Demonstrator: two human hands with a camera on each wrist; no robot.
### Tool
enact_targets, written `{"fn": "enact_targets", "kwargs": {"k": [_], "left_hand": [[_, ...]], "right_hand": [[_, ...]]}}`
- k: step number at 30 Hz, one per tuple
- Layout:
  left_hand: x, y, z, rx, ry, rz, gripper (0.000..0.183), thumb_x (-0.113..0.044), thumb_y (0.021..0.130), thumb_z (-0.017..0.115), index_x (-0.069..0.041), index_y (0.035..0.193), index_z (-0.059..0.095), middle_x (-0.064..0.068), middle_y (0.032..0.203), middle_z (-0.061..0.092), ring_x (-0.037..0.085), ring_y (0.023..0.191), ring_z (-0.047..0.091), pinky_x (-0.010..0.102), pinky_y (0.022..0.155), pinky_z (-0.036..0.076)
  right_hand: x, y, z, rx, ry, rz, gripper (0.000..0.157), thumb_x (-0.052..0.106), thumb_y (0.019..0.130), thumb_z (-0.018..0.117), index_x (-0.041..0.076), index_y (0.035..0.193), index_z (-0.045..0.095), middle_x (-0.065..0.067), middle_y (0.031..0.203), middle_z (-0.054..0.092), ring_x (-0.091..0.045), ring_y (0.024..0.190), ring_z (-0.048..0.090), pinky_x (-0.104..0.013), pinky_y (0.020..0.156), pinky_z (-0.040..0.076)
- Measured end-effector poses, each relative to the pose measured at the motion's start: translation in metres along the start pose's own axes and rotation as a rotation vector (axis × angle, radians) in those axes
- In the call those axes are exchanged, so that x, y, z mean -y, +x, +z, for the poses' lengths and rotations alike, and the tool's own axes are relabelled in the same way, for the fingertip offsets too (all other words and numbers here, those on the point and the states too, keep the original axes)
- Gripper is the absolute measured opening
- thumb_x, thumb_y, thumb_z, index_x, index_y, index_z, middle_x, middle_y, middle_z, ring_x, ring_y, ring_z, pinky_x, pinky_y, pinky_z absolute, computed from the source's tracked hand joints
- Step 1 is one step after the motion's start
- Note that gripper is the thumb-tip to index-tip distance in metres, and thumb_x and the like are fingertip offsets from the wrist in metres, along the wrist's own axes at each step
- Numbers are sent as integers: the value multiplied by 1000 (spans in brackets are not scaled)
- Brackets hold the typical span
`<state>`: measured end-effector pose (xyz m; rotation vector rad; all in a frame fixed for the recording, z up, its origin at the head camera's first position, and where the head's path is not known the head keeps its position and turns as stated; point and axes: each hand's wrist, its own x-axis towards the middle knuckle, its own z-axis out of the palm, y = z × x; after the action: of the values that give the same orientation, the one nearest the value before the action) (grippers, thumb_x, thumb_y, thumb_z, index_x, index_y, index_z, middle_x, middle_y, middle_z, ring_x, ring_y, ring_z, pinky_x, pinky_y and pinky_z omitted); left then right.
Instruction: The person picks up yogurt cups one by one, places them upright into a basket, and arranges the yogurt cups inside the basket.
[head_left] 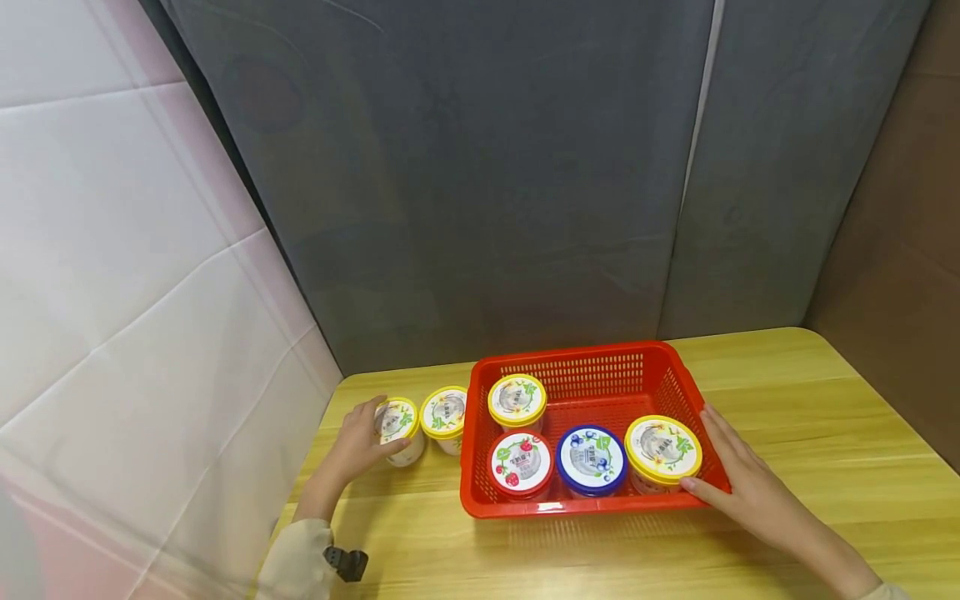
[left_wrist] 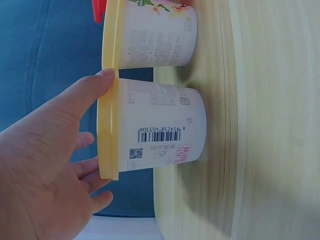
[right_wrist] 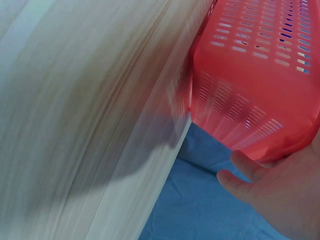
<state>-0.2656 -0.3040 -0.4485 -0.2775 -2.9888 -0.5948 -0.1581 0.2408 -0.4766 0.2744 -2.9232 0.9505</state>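
Note:
In the head view my left hand (head_left: 358,442) reaches round a paper tub (left_wrist: 160,125) with a yellow lid, standing on the table left of a red basket (head_left: 577,510). The left wrist view shows my thumb on the near side of its lid and my other fingers round the far side. Another yellow-lidded tub (head_left: 444,410) stands beside it, close to the basket. My right hand (head_left: 750,492) holds the basket's right rim near the front corner. Its thumb crosses over the rim beside a yellow-lidded tub (head_left: 663,450); its fingers lie along the outside.
Also in the basket are a red-lidded tub (head_left: 521,462), a blue-lidded tub (head_left: 592,461) and a yellow-lidded tub (head_left: 517,398) behind them. The wooden table (head_left: 840,433) ends at a dark cloth partition (head_left: 487,183), with a white panel (head_left: 150,250) on the left.

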Motion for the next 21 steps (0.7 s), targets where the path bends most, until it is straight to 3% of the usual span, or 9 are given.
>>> {"fn": "enact_targets", "kwargs": {"k": [9,17,21], "left_hand": [[5,-4,-4,-21,-36,-4,91,-41,76,75,1,143,30,30,140,38,49,129,34,64,102,33],[-6,-6,-26,-93,-25,45,90,-39,76,76,9,139,33,33,135,43,50,126,38,64,102,34],[-16,-6,-40,-97,-38,47,92,-42,76,75,8,140,31,31,140,39,49,130,35,64,104,32]], "right_hand": [[-1,0,1,7,-8,6,100,59,83,58,23,153,-5,-10,162,1,-48,137,25,-74,91,34],[-1,-1,0,0,-7,-5,100,57,83,60,23,153,-4,-11,161,2,-48,136,26,-74,91,34],[-1,0,0,7,-2,-2,101,58,83,60,23,153,-4,-11,161,2,-48,137,24,-75,91,33]]}}
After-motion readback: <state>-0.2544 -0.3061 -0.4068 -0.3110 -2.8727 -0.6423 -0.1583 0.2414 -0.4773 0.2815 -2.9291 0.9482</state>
